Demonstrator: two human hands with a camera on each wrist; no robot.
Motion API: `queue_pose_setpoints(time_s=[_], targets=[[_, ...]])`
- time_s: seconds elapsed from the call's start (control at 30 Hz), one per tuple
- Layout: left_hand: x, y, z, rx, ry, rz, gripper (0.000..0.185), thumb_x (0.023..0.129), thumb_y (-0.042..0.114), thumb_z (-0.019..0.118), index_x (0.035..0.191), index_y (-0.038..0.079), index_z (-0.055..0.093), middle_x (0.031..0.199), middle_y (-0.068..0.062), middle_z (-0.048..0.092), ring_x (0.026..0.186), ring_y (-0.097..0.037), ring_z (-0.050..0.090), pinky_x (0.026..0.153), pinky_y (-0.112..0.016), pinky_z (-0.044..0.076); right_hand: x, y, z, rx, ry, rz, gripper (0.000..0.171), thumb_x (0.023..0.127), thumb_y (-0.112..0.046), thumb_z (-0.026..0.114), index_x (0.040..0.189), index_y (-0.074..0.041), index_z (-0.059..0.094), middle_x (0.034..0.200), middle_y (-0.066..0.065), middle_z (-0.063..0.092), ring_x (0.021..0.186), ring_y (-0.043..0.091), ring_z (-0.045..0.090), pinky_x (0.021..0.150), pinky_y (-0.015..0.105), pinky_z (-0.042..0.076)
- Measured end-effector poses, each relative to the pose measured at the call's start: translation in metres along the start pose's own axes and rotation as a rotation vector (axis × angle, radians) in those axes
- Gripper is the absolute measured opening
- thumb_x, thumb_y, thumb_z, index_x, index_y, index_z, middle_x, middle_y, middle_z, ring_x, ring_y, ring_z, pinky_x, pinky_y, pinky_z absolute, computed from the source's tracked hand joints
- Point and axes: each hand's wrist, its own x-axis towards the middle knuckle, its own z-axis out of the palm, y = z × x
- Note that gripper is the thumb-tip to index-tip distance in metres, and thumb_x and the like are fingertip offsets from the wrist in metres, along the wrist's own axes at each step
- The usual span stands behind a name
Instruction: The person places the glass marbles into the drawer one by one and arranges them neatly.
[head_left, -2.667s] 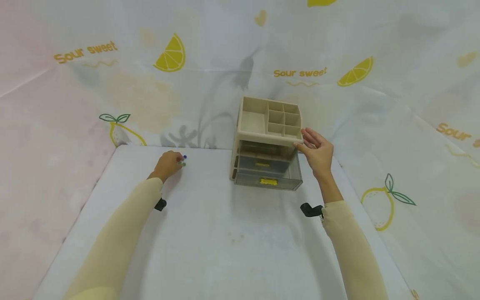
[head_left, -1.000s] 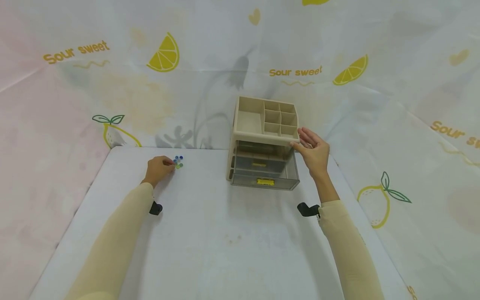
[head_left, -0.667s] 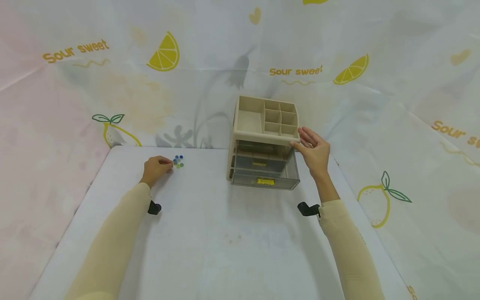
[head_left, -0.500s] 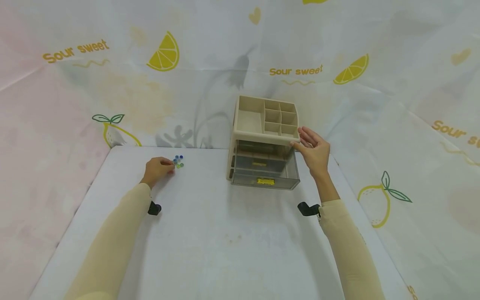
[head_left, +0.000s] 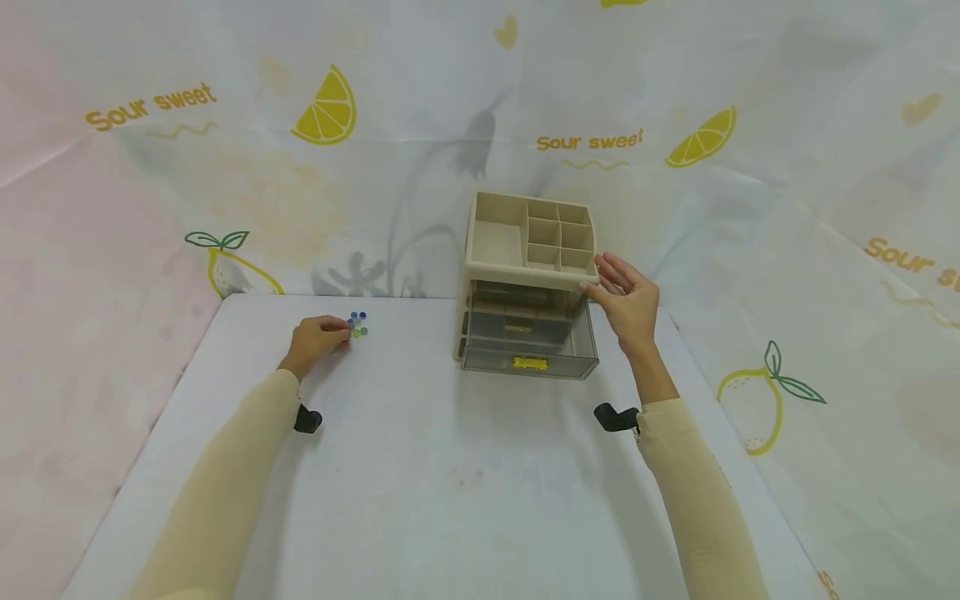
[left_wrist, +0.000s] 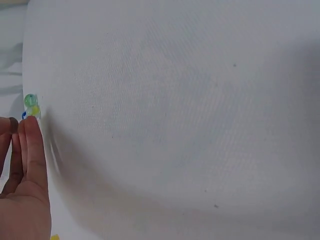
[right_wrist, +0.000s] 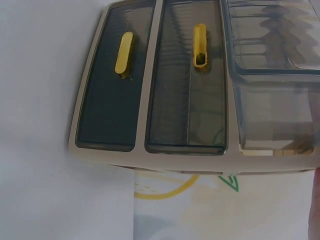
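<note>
Just beyond my left hand (head_left: 313,339) lie small glossy glass-like beads in blue and green (head_left: 357,324), shining against the matt white woven cloth of the table cover (head_left: 450,475). Against my right hand (head_left: 628,302) stands the beige matt plastic organiser (head_left: 525,250); its smoky translucent plastic drawers (right_wrist: 175,75) look smooth and faintly ribbed, with glossy yellow plastic handles (right_wrist: 199,46).

From my left wrist view the beads (left_wrist: 30,105) sit half behind my fingertips (left_wrist: 30,131), cut by the picture's left edge. My right wrist view crops the drawer unit (right_wrist: 200,85) at top and right.
</note>
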Motion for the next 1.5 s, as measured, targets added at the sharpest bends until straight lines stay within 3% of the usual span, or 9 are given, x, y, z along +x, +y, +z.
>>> queue_pose_setpoints(time_s=[0.33, 0.53, 0.87, 0.97, 1.17, 1.33, 1.5], targets=[[-0.004, 0.008, 0.001, -0.059, -0.044, 0.035, 0.032, 0.091, 0.017, 0.066, 0.117, -0.002, 0.067, 0.115, -0.017, 0.065, 0.095, -0.018, 0.064, 0.082, -0.021, 0.047, 0.000, -0.001, 0.001, 0.010, 0.004, 0.009, 0.060, 0.071, 0.010, 0.082, 0.126, 0.009, 0.059, 0.124, 0.021, 0.063, 0.114, 0.028, 0.062, 0.091, 0.025, 0.051], [-0.005, 0.016, 0.009, -0.185, -0.102, 0.074, 0.033, 0.091, 0.008, 0.067, 0.119, -0.009, 0.063, 0.111, -0.018, 0.066, 0.091, -0.017, 0.069, 0.084, -0.027, 0.055, 0.000, 0.000, 0.001, 0.008, 0.007, 0.001, 0.060, 0.071, 0.010, 0.081, 0.127, 0.010, 0.058, 0.123, 0.021, 0.063, 0.114, 0.030, 0.062, 0.091, 0.025, 0.051], [-0.001, 0.027, 0.019, -0.424, -0.118, 0.110, 0.040, 0.090, -0.002, 0.066, 0.123, -0.020, 0.053, 0.121, -0.029, 0.058, 0.088, -0.008, 0.067, 0.093, -0.038, 0.051, 0.001, 0.002, 0.000, 0.020, 0.010, -0.004, 0.058, 0.072, 0.010, 0.081, 0.126, 0.009, 0.060, 0.123, 0.022, 0.063, 0.114, 0.031, 0.061, 0.092, 0.026, 0.051], [-0.002, 0.029, 0.019, -0.430, -0.120, 0.136, 0.040, 0.090, -0.003, 0.066, 0.123, -0.020, 0.053, 0.119, -0.028, 0.061, 0.089, -0.008, 0.066, 0.093, -0.037, 0.051, 0.001, 0.002, 0.000, 0.023, 0.006, -0.007, 0.059, 0.072, 0.010, 0.081, 0.126, 0.011, 0.058, 0.123, 0.022, 0.062, 0.114, 0.031, 0.062, 0.092, 0.026, 0.051], [-0.006, 0.035, 0.017, -0.363, -0.118, 0.176, 0.038, 0.089, 0.001, 0.070, 0.121, -0.014, 0.058, 0.114, -0.018, 0.067, 0.093, -0.006, 0.065, 0.084, -0.021, 0.053, 0.001, 0.001, -0.001, 0.024, 0.006, 0.006, 0.058, 0.072, 0.010, 0.081, 0.126, 0.008, 0.060, 0.124, 0.022, 0.062, 0.114, 0.030, 0.062, 0.092, 0.026, 0.051], [-0.008, 0.043, 0.017, -0.370, -0.129, 0.184, 0.031, 0.088, -0.001, 0.070, 0.116, -0.011, 0.063, 0.114, -0.020, 0.067, 0.094, -0.008, 0.066, 0.084, -0.021, 0.053, 0.001, 0.001, -0.001, 0.020, 0.008, 0.018, 0.058, 0.072, 0.009, 0.081, 0.126, 0.007, 0.060, 0.124, 0.021, 0.062, 0.114, 0.030, 0.062, 0.092, 0.025, 0.051], [-0.010, 0.049, 0.021, -0.337, -0.141, 0.207, 0.035, 0.088, 0.005, 0.072, 0.118, -0.011, 0.063, 0.109, -0.012, 0.070, 0.094, -0.009, 0.066, 0.082, -0.019, 0.053, 0.000, 0.001, 0.000, 0.014, 0.000, 0.027, 0.059, 0.072, 0.009, 0.081, 0.127, 0.008, 0.059, 0.125, 0.021, 0.062, 0.114, 0.030, 0.062, 0.091, 0.025, 0.051]])
